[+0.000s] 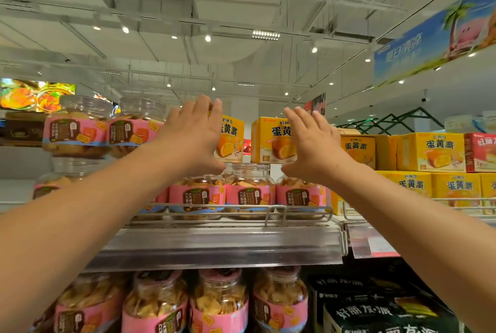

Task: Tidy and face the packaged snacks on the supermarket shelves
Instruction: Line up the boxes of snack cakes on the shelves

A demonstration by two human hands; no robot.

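Note:
Two yellow egg-yolk-pie boxes stand on top of the clear biscuit jars (pixel 249 193) on the top shelf. My left hand (pixel 196 131) is raised flat over the left edge of the left yellow box (pixel 232 139), fingers up and thumb spread beneath it. In the same pose, my right hand (pixel 314 142) covers the right part of the right yellow box (pixel 268 142). Neither hand is closed around a box, and I cannot tell whether the palms touch them. A gap separates the two boxes.
More pink-labelled jars (pixel 77 131) are stacked two high at the left. Further yellow boxes (pixel 429 150) and a red box (pixel 480 151) fill the shelf to the right. A wire fence (pixel 273 209) edges the metal shelf (pixel 214 247). Below stand jars (pixel 220 303) and dark packages (pixel 375 311).

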